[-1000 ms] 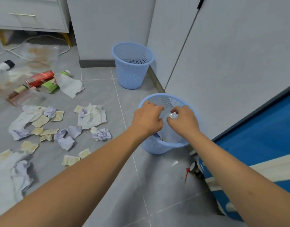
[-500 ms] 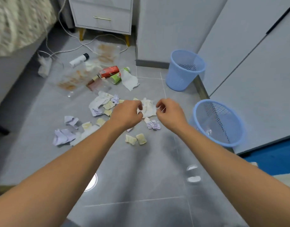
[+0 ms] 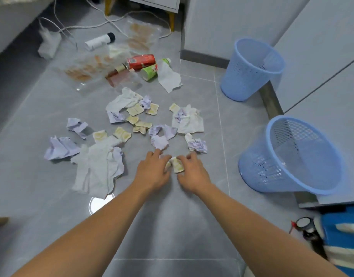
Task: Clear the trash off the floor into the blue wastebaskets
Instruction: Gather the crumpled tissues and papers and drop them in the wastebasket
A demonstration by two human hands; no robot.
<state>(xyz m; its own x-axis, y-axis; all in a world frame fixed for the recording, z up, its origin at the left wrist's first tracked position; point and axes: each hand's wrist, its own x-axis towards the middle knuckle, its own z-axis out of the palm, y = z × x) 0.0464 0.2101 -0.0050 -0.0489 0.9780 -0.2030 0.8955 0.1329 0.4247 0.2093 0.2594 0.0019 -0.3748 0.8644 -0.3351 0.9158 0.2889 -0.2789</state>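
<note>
Grey floor tiles [image 3: 172,226] are back under me: a second ago I was over the near blue wastebasket [image 3: 292,156] dropping something in, so that load is done. Now both arms reach out left of that basket. My left hand [image 3: 152,172] and right hand [image 3: 194,174] pinch a yellowish wrapper [image 3: 177,164] between curled fingers. Crumpled papers [image 3: 104,164] lie further left, bottles beyond them.

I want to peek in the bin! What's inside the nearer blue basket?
Inside the nearer blue plastic mesh wastebasket, the far wall and part of the bottom look bare, apart from one small pale bit low down. The near wall hides the rest of the bottom.
</note>
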